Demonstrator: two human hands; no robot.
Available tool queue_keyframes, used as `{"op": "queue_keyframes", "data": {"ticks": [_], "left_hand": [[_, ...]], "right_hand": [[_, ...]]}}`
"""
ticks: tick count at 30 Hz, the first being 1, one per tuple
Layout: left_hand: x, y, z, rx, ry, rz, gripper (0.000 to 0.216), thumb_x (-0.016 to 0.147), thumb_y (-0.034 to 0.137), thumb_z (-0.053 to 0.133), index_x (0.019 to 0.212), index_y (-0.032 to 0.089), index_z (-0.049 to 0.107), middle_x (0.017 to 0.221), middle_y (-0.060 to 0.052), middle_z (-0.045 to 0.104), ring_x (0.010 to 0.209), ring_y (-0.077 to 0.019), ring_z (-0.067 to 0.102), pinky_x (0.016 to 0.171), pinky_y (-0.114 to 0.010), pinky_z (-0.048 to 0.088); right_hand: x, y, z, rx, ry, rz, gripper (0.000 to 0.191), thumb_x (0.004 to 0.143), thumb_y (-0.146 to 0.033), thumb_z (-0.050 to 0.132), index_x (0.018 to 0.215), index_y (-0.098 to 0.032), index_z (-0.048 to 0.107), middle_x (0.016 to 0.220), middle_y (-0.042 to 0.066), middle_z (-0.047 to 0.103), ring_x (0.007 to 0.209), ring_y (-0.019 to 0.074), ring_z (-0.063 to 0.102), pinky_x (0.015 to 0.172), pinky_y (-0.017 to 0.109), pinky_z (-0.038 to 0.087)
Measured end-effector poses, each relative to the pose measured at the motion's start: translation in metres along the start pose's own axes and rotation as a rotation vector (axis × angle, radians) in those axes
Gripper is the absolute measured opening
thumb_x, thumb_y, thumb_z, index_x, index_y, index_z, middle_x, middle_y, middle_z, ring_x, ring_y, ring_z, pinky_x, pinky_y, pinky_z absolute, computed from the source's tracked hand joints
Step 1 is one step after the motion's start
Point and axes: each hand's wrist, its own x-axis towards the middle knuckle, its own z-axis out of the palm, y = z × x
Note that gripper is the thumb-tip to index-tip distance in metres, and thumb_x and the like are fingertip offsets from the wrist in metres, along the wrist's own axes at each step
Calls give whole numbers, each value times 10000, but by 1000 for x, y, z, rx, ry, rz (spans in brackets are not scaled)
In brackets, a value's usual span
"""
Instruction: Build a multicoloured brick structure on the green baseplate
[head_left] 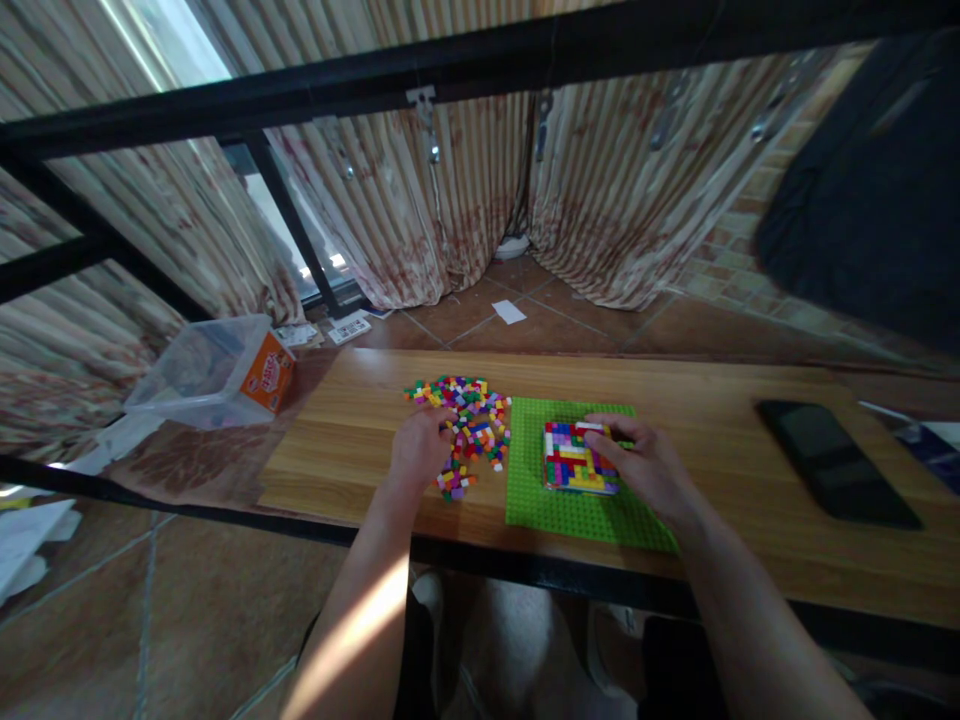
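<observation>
On the wooden desk [337, 450], the left hand [420, 447] had its fingers [441, 416] bent at the loose bricks [477, 405], the right hand [651, 462] touched the brick build's [574, 462] right side atop the green baseplate [527, 490], and whether either gripped anything could not be told.
</observation>
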Motion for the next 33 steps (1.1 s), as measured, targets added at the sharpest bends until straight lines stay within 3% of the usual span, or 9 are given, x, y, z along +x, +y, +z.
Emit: {"op": "queue_keyframes", "data": {"ticks": [8,12,18,24,33], "left_hand": [[3,1,-2,20,78,-15,211,805,159,561,910,216,735,946,-85,719,904,-243,652,847,-346,476],[6,12,5,-325,163,43,139,781,197,600,857,187,715,854,-49,722,783,-193,654,769,-307,506],[3,53,39,-806,24,62,102,751,262,666,787,174,705,685,5,684,627,-133,617,610,-238,487],[1,79,60,-871,-9,118,126,770,191,640,866,178,721,855,-35,736,820,-167,686,800,-288,536],[1,90,73,-694,22,313,267,866,204,588,1105,213,708,1087,-59,734,1024,-200,677,972,-356,513]], "right_hand": [[1,-3,2,49,13,23,372,725,-475,696,973,-203,747,918,62,748,783,211,660,722,343,514],[7,-5,0,117,73,-12,373,776,-511,633,898,-178,747,874,54,744,807,202,655,743,318,495],[15,-8,4,188,190,15,373,762,-498,634,830,-148,744,787,51,736,745,186,644,680,282,471],[17,-7,8,159,166,-11,344,776,-474,615,843,-164,750,812,48,744,741,187,652,681,288,483],[14,-10,7,170,71,-127,266,813,-387,593,896,-190,751,906,42,758,827,182,683,752,292,516]]}}
